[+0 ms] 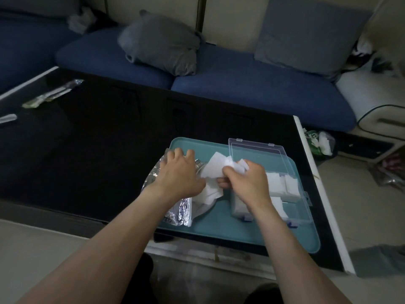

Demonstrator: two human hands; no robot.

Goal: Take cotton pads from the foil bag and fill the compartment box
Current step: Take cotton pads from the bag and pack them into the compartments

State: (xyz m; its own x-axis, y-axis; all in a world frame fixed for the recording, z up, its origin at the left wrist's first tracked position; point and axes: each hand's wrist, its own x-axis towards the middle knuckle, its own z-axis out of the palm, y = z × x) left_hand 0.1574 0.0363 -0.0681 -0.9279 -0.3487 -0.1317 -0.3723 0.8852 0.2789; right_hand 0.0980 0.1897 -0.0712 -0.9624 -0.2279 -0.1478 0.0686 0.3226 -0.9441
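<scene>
The right hand (243, 181) is curled round a bunch of white cotton pads (215, 166), lifted just left of the clear box (291, 202). The left hand (178, 172) lies with fingers spread flat on the foil bag (175, 212), holding it down; its thumb reaches toward the pads. More pads spill from the bag's mouth at about 6 o'clock from the hands.

The job looks partly done. The box, at 3 o'clock from the hands, has its lid (257, 151) standing open, and its far compartments already hold stacked pads. The near side is hidden under the right wrist, so I cannot tell how full it is. Pads are left in the bag.

Bag and box sit on a teal tray (241, 233) on a glossy black table (98, 139). A silver wrapper (52, 94) lies at 10 o'clock. Beyond, at 12 o'clock, is a blue sofa (252, 84) with grey cushions (162, 43).
</scene>
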